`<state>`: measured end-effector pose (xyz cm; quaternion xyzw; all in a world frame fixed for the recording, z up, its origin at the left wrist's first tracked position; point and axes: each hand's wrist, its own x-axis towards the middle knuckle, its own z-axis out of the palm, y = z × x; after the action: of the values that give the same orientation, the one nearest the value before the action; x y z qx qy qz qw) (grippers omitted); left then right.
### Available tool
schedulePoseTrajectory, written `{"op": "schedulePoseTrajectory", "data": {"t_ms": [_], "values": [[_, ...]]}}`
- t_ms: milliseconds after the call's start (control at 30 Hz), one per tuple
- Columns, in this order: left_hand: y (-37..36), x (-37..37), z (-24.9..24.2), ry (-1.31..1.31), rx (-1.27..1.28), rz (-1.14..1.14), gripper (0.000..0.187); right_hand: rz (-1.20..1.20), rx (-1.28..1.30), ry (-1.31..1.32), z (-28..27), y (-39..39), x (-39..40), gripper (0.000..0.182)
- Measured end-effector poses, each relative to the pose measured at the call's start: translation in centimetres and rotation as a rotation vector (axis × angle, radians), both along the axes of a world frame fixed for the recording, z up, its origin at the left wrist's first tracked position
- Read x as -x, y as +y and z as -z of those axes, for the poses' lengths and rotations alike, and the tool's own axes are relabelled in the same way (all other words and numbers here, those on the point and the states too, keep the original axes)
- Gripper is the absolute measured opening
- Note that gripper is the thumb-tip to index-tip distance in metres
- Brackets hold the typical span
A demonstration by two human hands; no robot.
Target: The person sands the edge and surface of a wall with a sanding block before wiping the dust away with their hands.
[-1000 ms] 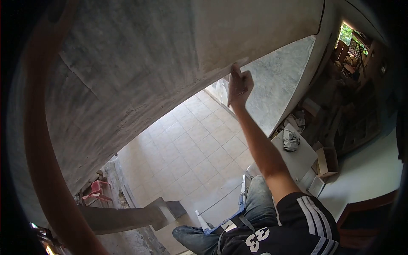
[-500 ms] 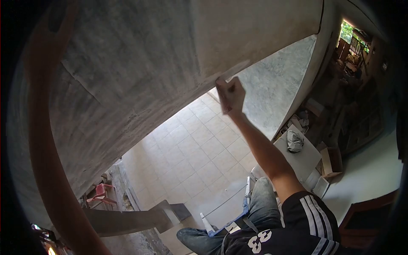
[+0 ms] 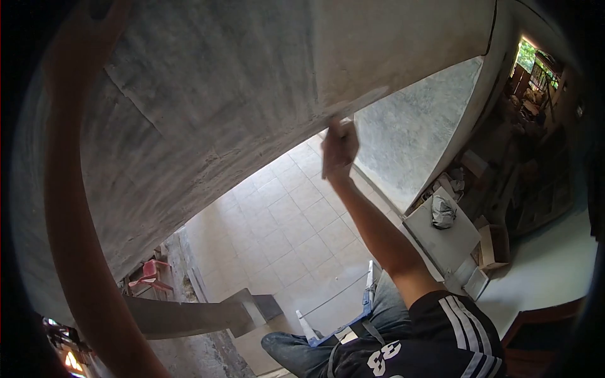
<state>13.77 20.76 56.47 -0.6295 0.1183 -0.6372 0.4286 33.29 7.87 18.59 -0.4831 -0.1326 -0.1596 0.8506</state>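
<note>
My right hand [image 3: 340,148] is raised at the lower edge of a grey plastered surface [image 3: 208,82], its fingers curled closed. Motion smears it, and whatever sits in the fingers cannot be made out. At the dark upper left, my left hand [image 3: 82,44] is lifted beside the same surface. Shadow and the frame's edge hide most of its fingers. The plaster is streaked dark grey on the left and smoother, paler on the right.
Below lies a tiled floor [image 3: 283,214]. White-tipped blue ladder parts [image 3: 362,312] are by my legs. A grey beam-like piece [image 3: 189,318] juts in at lower left, near a red chair [image 3: 151,276]. On the right are a crumpled bag [image 3: 443,213] and a cardboard box [image 3: 495,246].
My right hand has shifted slightly left and down relative to the plaster edge. The whole view has moved a little, and my left hand stays raised.
</note>
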Motion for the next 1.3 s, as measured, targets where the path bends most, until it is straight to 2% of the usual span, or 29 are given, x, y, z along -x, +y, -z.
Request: {"op": "schedulePoseTrajectory", "data": {"t_ms": [33, 67, 133, 200, 300, 333, 400, 467, 533, 567, 600, 667, 700, 733, 800, 867, 900, 933, 967, 1000, 1067, 1100, 1167, 1233, 1267, 1300], "values": [[-0.1, 0.0, 0.0, 0.003, -0.004, 0.011, 0.035, 0.177, 0.361, -0.308, 0.0, -0.6, 1.6, 0.044], [-0.2, 0.0, 0.0, 0.006, -0.011, 0.02, 0.035, 0.115, 0.303, -0.57, 0.7, -0.7, 1.2, 0.041], [-0.9, 0.1, 0.7, -0.007, 0.106, -0.021, 0.034, -0.063, 0.287, -0.289, -0.8, -2.0, 1.9, 0.042], [-1.4, 0.4, 1.6, -0.025, 0.141, -0.046, 0.034, -0.029, 0.128, -0.104, -1.9, -1.8, 2.8, 0.04], [-2.9, 0.3, 2.4, -0.033, 0.146, -0.066, 0.035, 0.061, 0.254, -0.188, -0.2, 0.7, 4.5, 0.043], [-3.7, 0.3, 2.5, -0.018, 0.2, -0.102, 0.035, -0.016, 0.358, -0.283, -0.4, 0.0, 5.1, 0.042], [-3.5, 0.4, 2.2, -0.039, 0.23, -0.131, 0.035, 0.006, 0.318, -0.317, -0.7, -0.5, 4.4, 0.041], [-2.0, 0.2, 1.8, -0.106, 0.196, -0.119, 0.035, -0.133, 0.04, -0.105, -0.4, 0.3, 4.3, 0.041], [-2.6, 0.4, 2.0, -0.065, 0.219, -0.118, 0.035, -0.059, 0.198, -0.126, -1.0, 0.7, 6.4, 0.043], [-2.9, 0.3, 2.0, -0.045, 0.226, -0.112, 0.035, 0.008, 0.455, -0.457, -0.3, 0.7, 6.7, 0.041], [-2.5, 0.1, 2.0, -0.045, 0.199, -0.055, 0.035, 0.0, 0.396, -0.834, -0.7, 0.6, 6.5, 0.04], [-1.5, -0.2, 1.8, -0.038, 0.139, 0.021, 0.036, -0.012, 0.449, -0.471, -0.1, 0.9, 5.6, 0.042], [-1.2, 0.0, 1.6, -0.029, 0.106, 0.039, 0.036, 0.076, 0.349, -0.623, -1.1, 0.0, 4.8, 0.043], [-1.1, 0.5, 1.2, -0.008, 0.067, 0.014, 0.036, 0.055, 0.371, -0.498, -0.1, -0.4, 4.5, 0.042], [-0.7, 0.7, 1.2, 0.003, 0.072, 0.013, 0.036, -0.208, 0.395, -0.279, 1.8, -1.9, 5.1, 0.035], [-0.4, -0.3, 1.5, -0.028, 0.148, 0.079, 0.035, -0.273, 0.377, -0.201, 2.8, -3.1, 5.2, 0.033], [-0.4, 0.0, 1.3, -0.007, 0.111, 0.036, 0.035, -0.308, 0.369, -0.162, 3.4, -3.6, 5.1, 0.033], [-0.5, 0.7, 0.9, 0.015, 0.074, -0.01, 0.035, -0.151, 0.375, -0.328, 4.4, -3.4, 3.6, 0.026], [-0.5, 1.3, 0.7, 0.037, 0.034, -0.055, 0.035, -0.265, 0.275, -0.254, 3.5, -4.5, 3.1, 0.023], [-0.6, 1.5, 0.8, 0.013, 0.099, -0.115, 0.035, -0.375, 0.171, -0.181, 2.5, -5.8, 2.6, 0.02], [-0.6, 1.2, 0.8, -0.022, 0.151, -0.163, 0.035, -0.511, 0.09, -0.162, 2.5, -7.9, 0.0, 0.016], [-0.6, 0.8, 0.6, -0.034, 0.143, -0.155, 0.035, -0.377, 0.118, -0.281, 1.2, -8.5, -0.6, 0.023], [0.0, -0.1, -0.1, -0.031, -0.011, -0.011, 0.036, -0.246, 0.183, -0.276, 0.2, -9.2, -2.1, 0.022], [2.2, 0.3, -0.4, -0.085, 0.122, -0.196, 0.047, -0.206, 0.217, -0.191, -1.1, -10.3, -3.8, 0.024], [3.2, 0.4, -0.6, -0.111, 0.188, -0.291, 0.052, -0.082, 0.316, -0.197, -1.8, -10.7, -4.4, 0.026], [2.9, 0.4, -0.6, -0.079, 0.195, -0.25, 0.051, 0.04, 0.415, -0.2, -3.0, -11.0, -4.4, 0.029]]}}
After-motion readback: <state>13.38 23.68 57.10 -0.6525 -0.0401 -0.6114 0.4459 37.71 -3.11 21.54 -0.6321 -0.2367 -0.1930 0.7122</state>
